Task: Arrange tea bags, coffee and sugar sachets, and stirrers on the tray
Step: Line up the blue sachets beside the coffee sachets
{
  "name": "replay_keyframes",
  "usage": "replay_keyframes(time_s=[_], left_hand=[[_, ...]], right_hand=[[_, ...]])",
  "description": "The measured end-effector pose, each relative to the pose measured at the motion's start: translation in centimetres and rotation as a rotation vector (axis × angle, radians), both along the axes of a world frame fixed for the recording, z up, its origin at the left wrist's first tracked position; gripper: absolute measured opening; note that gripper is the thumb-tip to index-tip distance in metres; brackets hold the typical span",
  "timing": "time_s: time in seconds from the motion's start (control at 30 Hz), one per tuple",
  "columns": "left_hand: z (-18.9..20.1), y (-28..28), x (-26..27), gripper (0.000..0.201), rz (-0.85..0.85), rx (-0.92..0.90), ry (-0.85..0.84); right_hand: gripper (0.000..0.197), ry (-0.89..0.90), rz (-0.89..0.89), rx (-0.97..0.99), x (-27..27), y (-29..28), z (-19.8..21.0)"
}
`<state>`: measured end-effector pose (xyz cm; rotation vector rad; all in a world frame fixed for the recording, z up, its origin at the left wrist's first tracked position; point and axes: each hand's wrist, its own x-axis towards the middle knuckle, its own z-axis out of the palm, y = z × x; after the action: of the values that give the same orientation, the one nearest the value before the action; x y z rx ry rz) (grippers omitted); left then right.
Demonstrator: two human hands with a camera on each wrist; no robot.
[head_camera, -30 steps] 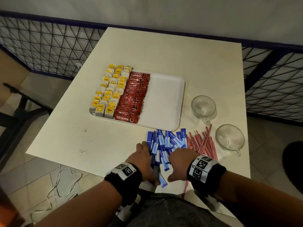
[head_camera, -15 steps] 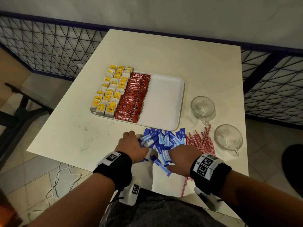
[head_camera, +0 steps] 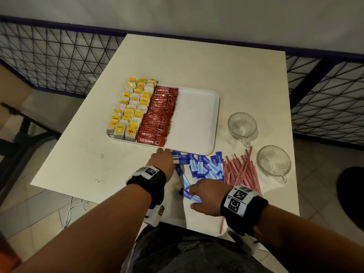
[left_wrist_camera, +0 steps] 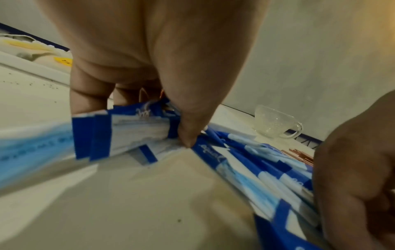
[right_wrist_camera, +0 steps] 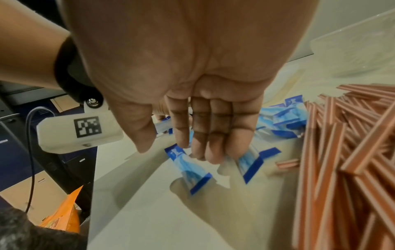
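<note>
- Plainly, the sugar sachets are light, thin and slick paper; we judge they slide and fan apart, so we take them across their middles as a bundle.
- They lie on the table, between the tray and us, beside the stirrers.
- Our left hand clasps a small stack, thumb on top.
- Our right hand lies fairly flat, fingertips pressing loose sachets; whether it pinches one, we cannot tell.

One tray sitting on one table; two glass cups standing right; sachets, stirrers lying uncountable.
</note>
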<state>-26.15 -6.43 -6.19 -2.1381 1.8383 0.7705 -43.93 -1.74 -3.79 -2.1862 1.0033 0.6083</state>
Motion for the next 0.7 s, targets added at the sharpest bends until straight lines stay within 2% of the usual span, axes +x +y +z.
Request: replay_keyframes(time_s=[0.13,0.3,0.43,0.57,0.7], left_hand=[[-0.1,0.1,-0.3,0.056,-0.044,0.024,-0.027],[-0.1,-0.6,0.3,0.031,-0.132,0.041,-0.079],[0.5,-1.1,1.0,0.028,-0.146,0.063,-0.007],[1.3,-1.4,2.4,0.023,-0.156,0.084,0.06],[1.9,-1.4,4.3,0.022,-0.144,0.11,0.079]], right_hand=[[0.041,-0.035,-0.037,-0.047,0.3,0.0,0.1],[0.033,-0.066,-0.168,-0.195,0.3,-0.8,0.4],[0.034,0.003,-0.253,-0.291,0.9,-2.1,0.5],[0.038,-0.017,-0.415,-0.285,1.4,-3.4,0.4],[0.039,-0.024,-0.415,-0.278,2.3,-4.7,0.6]])
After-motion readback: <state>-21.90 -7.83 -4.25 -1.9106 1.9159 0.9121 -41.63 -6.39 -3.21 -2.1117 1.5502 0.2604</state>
